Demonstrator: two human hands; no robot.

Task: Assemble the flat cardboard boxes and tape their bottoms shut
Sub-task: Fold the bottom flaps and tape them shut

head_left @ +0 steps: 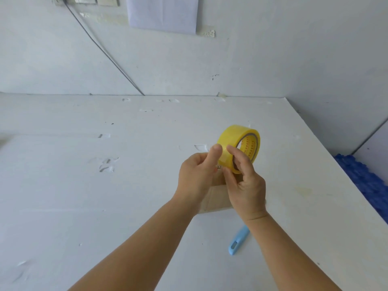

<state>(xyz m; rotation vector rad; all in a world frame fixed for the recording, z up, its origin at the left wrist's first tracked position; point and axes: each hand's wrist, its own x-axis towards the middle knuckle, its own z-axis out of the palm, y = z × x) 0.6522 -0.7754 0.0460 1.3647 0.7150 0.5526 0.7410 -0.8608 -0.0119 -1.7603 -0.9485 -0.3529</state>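
Box (216,198) up but untaped; right hand (244,185) gripping tape roll (238,147), left hand (196,177) pinching at its end; taping left.

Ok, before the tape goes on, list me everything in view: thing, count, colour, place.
tape roll: one, yellow, held up above the box by both hands
cardboard box: one, brown, on the table under the hands, mostly hidden
utility knife: one, light blue, flat on the table near the right forearm
table: one, white, scuffed surface
cable: one, dark, running down the wall
paper sheet: one, white, on the wall
blue material: one patch, beyond the table's right edge
left hand: thumb on the roll's outer face
right hand: fingers curled round the roll
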